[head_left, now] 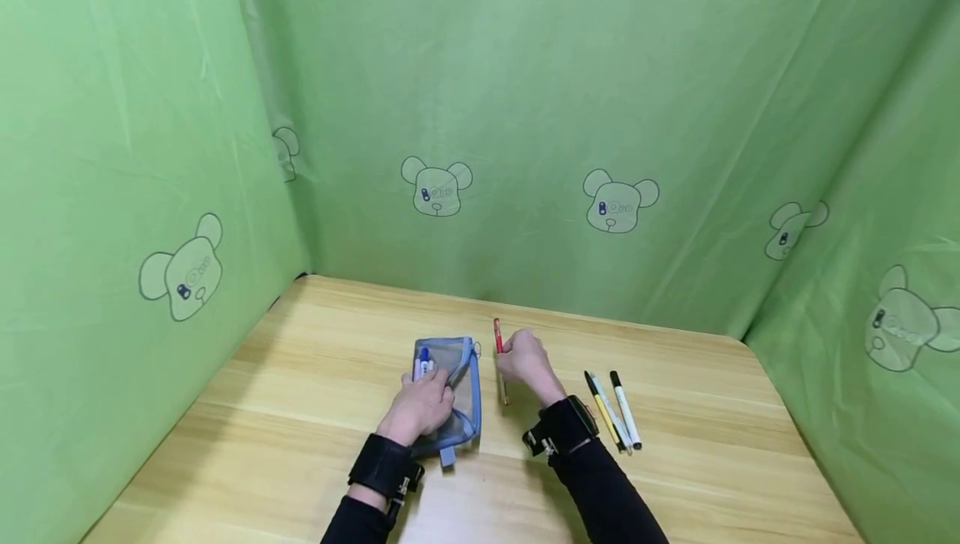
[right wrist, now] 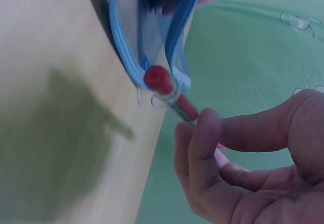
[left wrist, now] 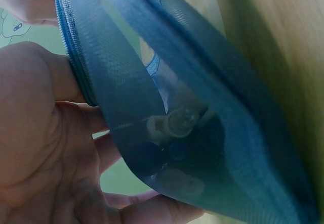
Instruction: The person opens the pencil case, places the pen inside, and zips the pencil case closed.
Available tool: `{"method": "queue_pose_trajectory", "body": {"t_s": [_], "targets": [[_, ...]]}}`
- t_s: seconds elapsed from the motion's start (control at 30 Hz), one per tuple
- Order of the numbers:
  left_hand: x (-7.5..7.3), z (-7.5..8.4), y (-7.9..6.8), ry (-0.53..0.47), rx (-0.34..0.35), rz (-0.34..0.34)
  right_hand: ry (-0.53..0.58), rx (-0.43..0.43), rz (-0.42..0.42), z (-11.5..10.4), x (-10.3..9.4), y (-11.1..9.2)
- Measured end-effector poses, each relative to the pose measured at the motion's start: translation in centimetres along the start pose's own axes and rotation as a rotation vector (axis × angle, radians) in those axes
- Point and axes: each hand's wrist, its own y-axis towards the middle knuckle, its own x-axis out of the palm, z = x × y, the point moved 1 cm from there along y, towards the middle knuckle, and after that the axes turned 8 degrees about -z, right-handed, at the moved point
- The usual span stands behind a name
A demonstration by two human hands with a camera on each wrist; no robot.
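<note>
Right hand [head_left: 527,361] pinches red pen [head_left: 498,336], left hand [head_left: 422,404] grips blue mesh pencil case [head_left: 476,398].
The right hand hides the pen's middle; contents [left wrist: 182,122] blur behind mesh.

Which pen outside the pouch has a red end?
The red-ended pen is pinched in the right hand; the three pens lying to its right have yellow, pale and white barrels.

Bottom centre of the frame: black sleeves [head_left: 609,490], wide black wristbands [head_left: 380,462], each with a small black box [head_left: 534,442] showing silvery parts.
</note>
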Motion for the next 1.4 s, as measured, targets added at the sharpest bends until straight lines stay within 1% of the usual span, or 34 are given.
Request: {"method": "queue_pose_trajectory", "body": {"t_s": [0.1, 0.23, 0.33, 0.53, 0.77, 0.97, 1.1, 1.23, 1.4], "targets": [[0.0, 0.0, 0.1, -0.003, 0.001, 0.007, 0.022, -0.016, 0.008, -0.1, 0.7, 0.1], [0.0, -0.1, 0.1, 0.002, 0.002, 0.010, 0.020, -0.042, 0.021, -0.2, 1.4, 0.0], [0.1, -0.2, 0.1, 0.014, 0.006, 0.009, 0.026, -0.059, 0.014, -0.3, 1.9, -0.1], [0.0, -0.1, 0.1, 0.015, 0.012, 0.015, 0.090, -0.074, -0.011, -0.2, 2.7, 0.0], [0.0, 0.0, 0.0, 0.020, 0.009, 0.012, 0.129, -0.102, -0.026, -0.2, 3.9, -0.4], [0.0, 0.1, -0.1, 0.022, 0.014, 0.021, 0.178, -0.112, -0.068, 0.0, 4.8, -0.4], [0.1, -0.1, 0.0, 0.020, 0.001, 0.003, 0.219, -0.108, -0.087, 0.2, 5.6, -0.4], [0.2, -0.1, 0.0, 0.016, -0.003, 0.008, 0.261, -0.112, -0.121, 0.1, 6.2, -0.5], [0.0, 0.0, -0.1, 0.027, 0.015, 0.027, 0.253, -0.139, -0.150, 0.1, 6.6, -0.2]]}}
